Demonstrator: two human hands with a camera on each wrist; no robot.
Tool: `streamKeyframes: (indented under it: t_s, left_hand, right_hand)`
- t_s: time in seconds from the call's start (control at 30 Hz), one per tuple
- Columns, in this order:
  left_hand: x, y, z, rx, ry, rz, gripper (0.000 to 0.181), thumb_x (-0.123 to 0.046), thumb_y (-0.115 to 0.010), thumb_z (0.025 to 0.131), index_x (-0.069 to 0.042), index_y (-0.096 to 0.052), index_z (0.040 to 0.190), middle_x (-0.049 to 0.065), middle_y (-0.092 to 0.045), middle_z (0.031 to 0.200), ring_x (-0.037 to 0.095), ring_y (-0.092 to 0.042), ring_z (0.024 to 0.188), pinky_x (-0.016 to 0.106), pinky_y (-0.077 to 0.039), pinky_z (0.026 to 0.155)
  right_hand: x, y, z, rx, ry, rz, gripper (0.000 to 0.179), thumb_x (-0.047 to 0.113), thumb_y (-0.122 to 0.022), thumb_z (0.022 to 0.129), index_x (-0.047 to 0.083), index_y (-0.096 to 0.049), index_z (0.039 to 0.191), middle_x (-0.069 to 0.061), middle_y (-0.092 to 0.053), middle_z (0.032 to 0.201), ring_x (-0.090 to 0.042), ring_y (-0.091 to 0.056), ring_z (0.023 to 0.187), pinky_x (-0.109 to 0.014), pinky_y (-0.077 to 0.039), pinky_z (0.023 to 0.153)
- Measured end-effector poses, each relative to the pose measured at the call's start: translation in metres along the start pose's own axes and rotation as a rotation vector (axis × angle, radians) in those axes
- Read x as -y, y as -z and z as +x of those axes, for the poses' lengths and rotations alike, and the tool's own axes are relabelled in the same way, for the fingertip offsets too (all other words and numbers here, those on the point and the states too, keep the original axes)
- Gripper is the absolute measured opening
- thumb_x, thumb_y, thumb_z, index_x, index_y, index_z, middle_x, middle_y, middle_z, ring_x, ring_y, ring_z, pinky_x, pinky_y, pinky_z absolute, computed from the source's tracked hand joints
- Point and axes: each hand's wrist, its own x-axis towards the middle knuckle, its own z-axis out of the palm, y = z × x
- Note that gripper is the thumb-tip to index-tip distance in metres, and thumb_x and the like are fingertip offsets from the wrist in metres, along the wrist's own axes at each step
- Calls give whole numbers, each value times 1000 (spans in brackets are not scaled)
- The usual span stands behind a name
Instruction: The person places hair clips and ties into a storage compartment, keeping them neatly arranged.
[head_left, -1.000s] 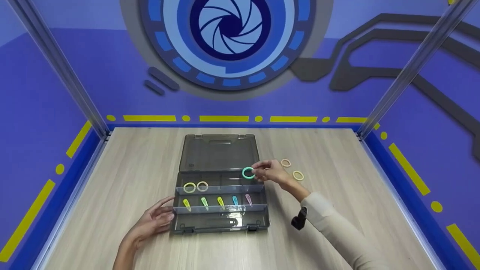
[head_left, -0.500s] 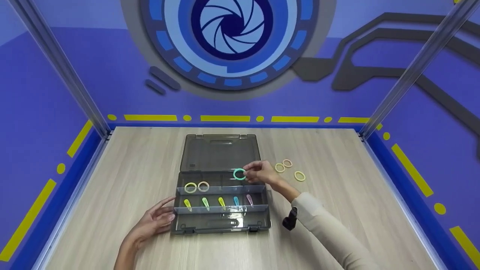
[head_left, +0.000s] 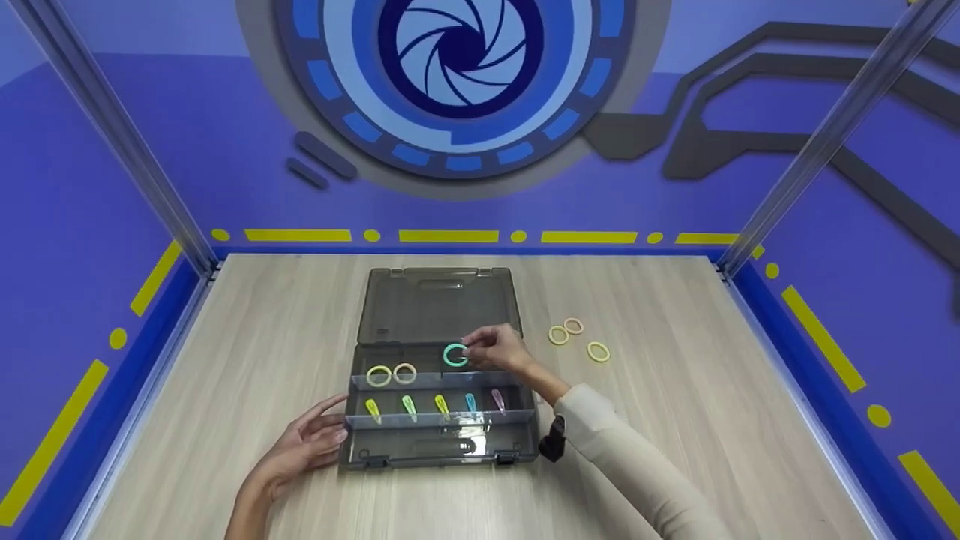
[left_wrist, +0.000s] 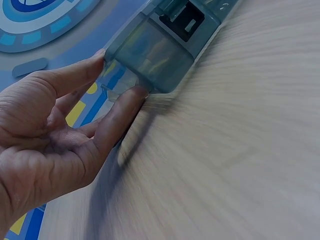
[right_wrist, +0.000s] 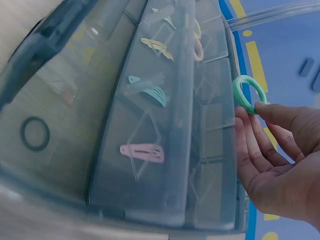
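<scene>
My right hand (head_left: 496, 349) pinches a green hair tie (head_left: 445, 355) between thumb and fingers, above the back row of a grey see-through organizer box (head_left: 420, 460). In the right wrist view that green hair tie (right_wrist: 238, 91) is held upright at the fingertips. A yellow hair tie (head_left: 368, 376) and a pale pink one (head_left: 415, 373) lean side by side in the back row, towards the left. Several snap hair clips, including a pink one (head_left: 497, 400), stand along the middle row. My left hand (head_left: 300, 442) touches the box's left side with extended fingers.
Right of the box, two yellow hair ties (head_left: 599, 361) and a pinkish one (head_left: 574, 319) lie on the wooden table (head_left: 675, 390). The box's raised lid (head_left: 439, 307) lies back behind it. Blue printed walls (head_left: 187, 150) enclose the table.
My right hand has carried the green hair tie leftward over the back row. A yellow hair tie on the table, earlier hidden behind that hand, now shows. My left hand stays put.
</scene>
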Motion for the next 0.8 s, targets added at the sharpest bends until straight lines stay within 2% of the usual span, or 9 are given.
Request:
streamKeyframes:
  t_s: [0.23,0.47,0.7,0.8]
  left_hand:
    - [0,1,-1,7,-6,2,75,-26,-67,100,-16,-27,162,27,-39,155,18,-62,121,42,-56,100]
    - [0,3,0,8,-11,8,75,-26,-68,99,-16,-28,162,26,-40,155,19,-60,123,43,-55,101]
    - [0,2,-1,23,-27,1,74,-24,-67,100,-16,-27,162,28,-39,155,22,-60,126,44,-55,102]
    - [1,2,-1,34,-34,-10,74,-23,-66,101,-15,-25,163,29,-37,156,22,-59,128,43,-55,102]
  right_hand:
    - [-3,-17,6,-26,89,-165,12,-5,-72,89,-12,-74,98,-26,-76,88,-14,-71,67,-16,-54,57]
    - [-5,-32,10,-41,134,-272,9,-6,-73,87,-10,-75,94,-24,-76,86,-28,-76,72,-15,-53,58]
    - [-8,-42,16,-59,182,-447,7,-7,-74,83,-8,-76,89,-19,-76,80,-10,-65,65,-15,-48,57]
    - [-10,-45,17,-55,203,-475,7,-8,-75,81,-8,-76,88,-19,-76,79,-10,-65,65,-16,-49,58]
